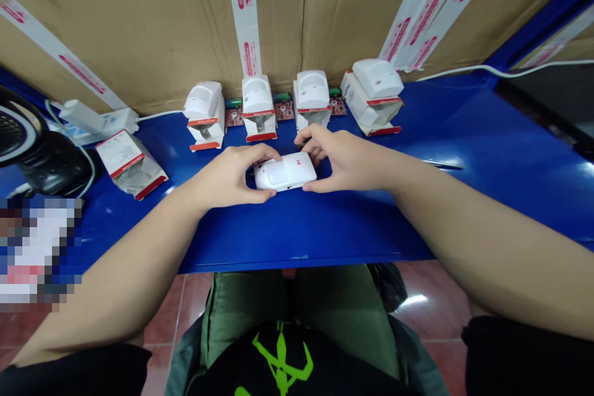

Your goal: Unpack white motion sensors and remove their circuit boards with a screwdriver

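Note:
A white plastic sensor housing [285, 171] lies on its side on the blue table [464, 154], held between both hands. My left hand [229, 176] grips its left end with thumb below and fingers curled over the top. My right hand [341, 158] pinches the right end, fingers bent around it. Behind the hands stands a row of white sensor units on small red-and-white boxes: one at the left [204, 112], one in the middle [258, 105], one to its right [312, 98], and a tilted one at the far right [375, 94].
Red circuit boards [284, 110] lie between the boxes against a cardboard wall [153, 25]. An opened box [130, 164] lies at the left beside a black round device [32, 148] and a white power strip [93, 119]. A white cable [468, 69] runs at the right.

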The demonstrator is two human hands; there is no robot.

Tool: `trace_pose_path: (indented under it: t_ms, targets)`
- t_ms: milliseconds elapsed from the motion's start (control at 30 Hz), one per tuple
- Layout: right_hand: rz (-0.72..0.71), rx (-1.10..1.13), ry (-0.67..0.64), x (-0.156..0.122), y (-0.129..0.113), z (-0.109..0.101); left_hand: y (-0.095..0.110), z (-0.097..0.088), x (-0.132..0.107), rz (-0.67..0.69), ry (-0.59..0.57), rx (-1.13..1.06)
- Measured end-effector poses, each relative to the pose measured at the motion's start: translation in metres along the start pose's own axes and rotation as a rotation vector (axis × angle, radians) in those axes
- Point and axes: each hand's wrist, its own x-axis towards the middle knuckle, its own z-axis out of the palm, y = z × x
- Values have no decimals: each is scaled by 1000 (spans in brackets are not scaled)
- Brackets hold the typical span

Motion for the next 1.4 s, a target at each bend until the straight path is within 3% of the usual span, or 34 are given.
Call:
trace_pose_path:
  t_ms: [267,500,633,1100,1300,1400]
  targets:
    - [-34,-3,29,1,2,5,-1,3,2,36,-18,45]
    - [-53,-53,-54,4,-2,1,-6,5,3,43,-48,65]
    - [-68,-92,-34,4,-6,1,-7,4,3,61,-48,44]
    - [0,-161,-48,5,-15,3,-6,3,3,19,-72,83]
    - [-14,-226,-34,5,-12,7,-4,0,0,87,-80,70]
    - [-54,-125,-16,4,-8,5,-4,-4,-1,115,-73,62]
